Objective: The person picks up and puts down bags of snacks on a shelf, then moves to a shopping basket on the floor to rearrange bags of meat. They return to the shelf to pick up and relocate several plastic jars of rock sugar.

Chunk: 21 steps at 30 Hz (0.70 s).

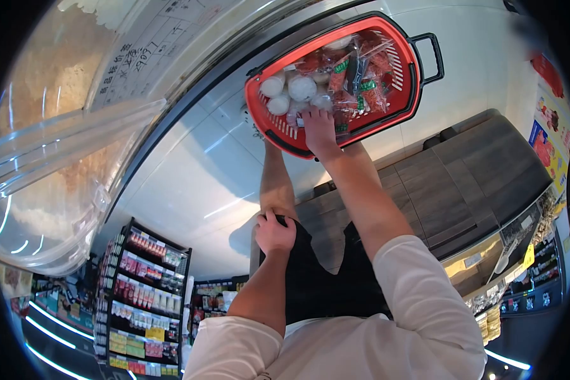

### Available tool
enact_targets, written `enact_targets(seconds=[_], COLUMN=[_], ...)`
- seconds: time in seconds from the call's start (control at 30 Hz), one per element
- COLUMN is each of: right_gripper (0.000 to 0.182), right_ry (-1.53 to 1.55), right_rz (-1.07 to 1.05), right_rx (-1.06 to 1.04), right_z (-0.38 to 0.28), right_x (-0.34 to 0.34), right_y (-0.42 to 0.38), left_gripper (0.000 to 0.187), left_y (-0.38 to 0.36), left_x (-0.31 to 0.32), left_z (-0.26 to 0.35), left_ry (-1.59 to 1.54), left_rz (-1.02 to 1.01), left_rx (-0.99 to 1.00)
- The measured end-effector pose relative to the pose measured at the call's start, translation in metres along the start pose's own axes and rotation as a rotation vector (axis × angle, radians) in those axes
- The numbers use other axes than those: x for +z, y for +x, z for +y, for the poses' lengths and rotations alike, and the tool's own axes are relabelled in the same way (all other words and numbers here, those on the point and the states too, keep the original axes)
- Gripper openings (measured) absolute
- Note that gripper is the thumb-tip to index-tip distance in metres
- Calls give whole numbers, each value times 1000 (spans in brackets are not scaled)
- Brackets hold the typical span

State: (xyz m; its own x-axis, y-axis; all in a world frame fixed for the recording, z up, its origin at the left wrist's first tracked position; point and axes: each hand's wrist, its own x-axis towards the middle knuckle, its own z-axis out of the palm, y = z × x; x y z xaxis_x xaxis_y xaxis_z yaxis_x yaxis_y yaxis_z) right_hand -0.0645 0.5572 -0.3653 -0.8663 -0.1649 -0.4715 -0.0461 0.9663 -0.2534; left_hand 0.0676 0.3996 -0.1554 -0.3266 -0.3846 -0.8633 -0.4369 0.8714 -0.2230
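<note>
A red shopping basket (396, 126) with a black rim and handle stands on the floor before me. My right hand (318, 128) reaches over its near side, fingers curled down on a clear plastic bag (296, 115); the fingertips are partly hidden. Beside it lie round white wrapped items (302, 88), whose kind I cannot make out. To the right are clear packs of reddish food with green labels (372, 94). My left hand (275, 234) rests on my left knee at the hem of my black shorts, fingers slightly apart, holding nothing.
A dark wood-look bench or cabinet (437, 190) extends to the right. Clear plastic bins (50, 190) and a handwritten sign (149, 54) line the left. Shelves of packaged goods (145, 285) stand at lower left. Pale tiled floor (202, 145) surrounds the basket.
</note>
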Motion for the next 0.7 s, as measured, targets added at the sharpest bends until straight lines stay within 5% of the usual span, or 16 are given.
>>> enact_targets(seconds=[0.17, 0.23, 0.3, 0.5, 0.57, 0.6, 0.7], right_gripper=[21, 22, 27, 37, 53, 61, 60], right_ry=[-130, 110, 303, 994, 1004, 737, 593], right_rz=[-192, -205, -112, 554, 725, 840, 656], right_rx=[49, -10, -11, 558, 581, 636, 436], right_z=[-2, 7, 13, 88, 97, 124, 94], right_x=[10, -5, -35, -92, -118, -89, -111], right_y=[7, 8, 6, 14, 21, 22, 20], left_gripper=[54, 52, 54, 49, 52, 55, 56], left_y=[1, 1, 2, 2, 3, 3, 4], left_x=[5, 3, 0, 2, -3, -6, -2], left_z=[-4, -3, -1, -5, -4, -3, -6], left_ry=[-24, -25, -6, -49, -45, -37, -45], left_rz=[51, 29, -46, 22, -11, -46, -33], left_rx=[40, 36, -20, 10, -4, -20, -11])
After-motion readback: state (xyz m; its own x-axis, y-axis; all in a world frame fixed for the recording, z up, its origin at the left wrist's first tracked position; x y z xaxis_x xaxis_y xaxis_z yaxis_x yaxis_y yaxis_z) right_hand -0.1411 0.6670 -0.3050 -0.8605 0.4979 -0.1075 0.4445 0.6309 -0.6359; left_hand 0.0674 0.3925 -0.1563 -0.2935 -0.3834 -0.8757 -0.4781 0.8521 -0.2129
